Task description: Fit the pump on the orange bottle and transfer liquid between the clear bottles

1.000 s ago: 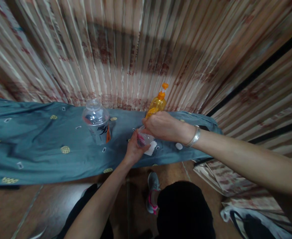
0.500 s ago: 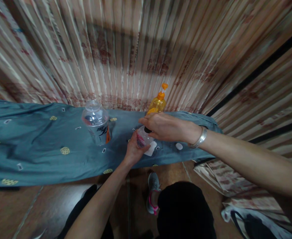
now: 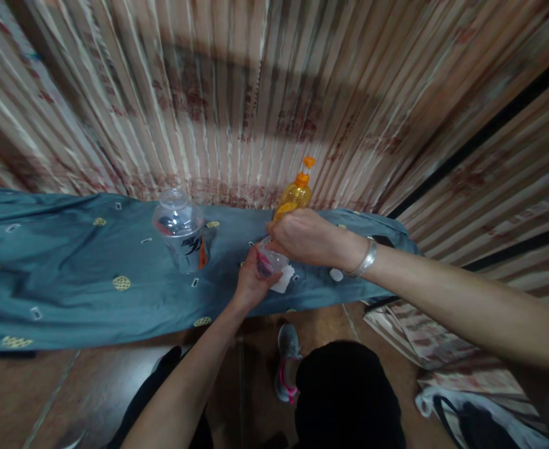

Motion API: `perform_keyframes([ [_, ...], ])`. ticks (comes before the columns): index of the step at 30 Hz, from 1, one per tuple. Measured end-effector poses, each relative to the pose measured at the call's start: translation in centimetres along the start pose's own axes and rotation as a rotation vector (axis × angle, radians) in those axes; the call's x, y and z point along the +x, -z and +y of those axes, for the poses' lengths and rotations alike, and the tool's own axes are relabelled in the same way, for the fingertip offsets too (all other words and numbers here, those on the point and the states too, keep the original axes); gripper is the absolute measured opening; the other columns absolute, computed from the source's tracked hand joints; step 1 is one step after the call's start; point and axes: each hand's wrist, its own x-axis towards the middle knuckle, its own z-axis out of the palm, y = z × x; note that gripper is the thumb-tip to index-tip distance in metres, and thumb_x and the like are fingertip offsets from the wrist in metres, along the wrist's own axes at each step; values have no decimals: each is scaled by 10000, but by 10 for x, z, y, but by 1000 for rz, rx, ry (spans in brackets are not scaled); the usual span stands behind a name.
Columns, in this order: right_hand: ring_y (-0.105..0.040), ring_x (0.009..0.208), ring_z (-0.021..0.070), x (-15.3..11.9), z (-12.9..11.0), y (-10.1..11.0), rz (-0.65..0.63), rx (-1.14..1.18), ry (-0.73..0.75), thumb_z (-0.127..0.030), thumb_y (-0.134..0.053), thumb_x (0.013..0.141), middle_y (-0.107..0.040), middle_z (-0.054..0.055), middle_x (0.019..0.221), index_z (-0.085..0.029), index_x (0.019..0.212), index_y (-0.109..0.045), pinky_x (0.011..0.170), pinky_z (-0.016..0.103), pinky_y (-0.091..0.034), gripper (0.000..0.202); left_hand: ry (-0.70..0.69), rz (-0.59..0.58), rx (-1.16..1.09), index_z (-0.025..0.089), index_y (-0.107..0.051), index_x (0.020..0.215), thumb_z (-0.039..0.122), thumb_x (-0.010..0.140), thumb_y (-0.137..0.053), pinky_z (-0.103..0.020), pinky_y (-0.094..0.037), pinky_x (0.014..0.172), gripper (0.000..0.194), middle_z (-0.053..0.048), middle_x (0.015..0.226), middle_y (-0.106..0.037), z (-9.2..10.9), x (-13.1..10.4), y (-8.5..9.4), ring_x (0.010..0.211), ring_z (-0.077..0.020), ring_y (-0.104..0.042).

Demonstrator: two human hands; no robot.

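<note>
My left hand point(image 3: 250, 282) is wrapped round a small clear plastic bottle point(image 3: 266, 262) with a pink and purple marking on its side. Over the top of that bottle my right hand point(image 3: 297, 234) is closed, fingers bent down round the dark cap, which the hand now hides. A torn piece of white paper point(image 3: 282, 280) lies just beside the bottle. Right behind my right hand stands a yellow pump bottle point(image 3: 294, 194) with an orange pump head, its lower part covered by the hand.
Left of my hands a large clear bottle point(image 3: 181, 234) without a cap stands on the blue-green cloth point(image 3: 78, 262). A white disc point(image 3: 335, 274) and a dark object point(image 3: 383, 241) lie near my right wrist. A pleated curtain point(image 3: 237, 93) hangs close behind.
My right hand has turned at the wrist and its knuckles have rolled over, covering the dark cap that showed before. My left hand and the small bottle have stayed in place.
</note>
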Motion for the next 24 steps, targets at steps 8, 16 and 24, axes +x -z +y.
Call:
perform_keyframes([
  [8,-671,849,222,0,2,-3,3,20,78,-180,-447,1014,-722,123,932,-97,1123,-633,673,311,-389,231,-16,0,-22,242,-572,1220,208,578,-852,-469,-520,957,701,-34,1087,-711,2,0,0,1007,-280,-685],
  [16,-674,914,215,0,2,4,-27,78,60,-219,-584,970,-726,126,1005,-103,1169,-620,711,292,-419,233,-14,-8,-44,236,-570,1231,240,579,-860,-455,-515,966,713,-34,1091,-710,2,0,0,999,-265,-682],
  [24,-673,853,247,0,-1,3,-11,12,-18,-315,-504,1013,-721,146,923,-93,1096,-627,646,311,-389,267,-3,-3,-31,248,-583,1225,227,578,-871,-468,-530,947,709,-16,1058,-713,3,-1,1,965,-262,-686],
])
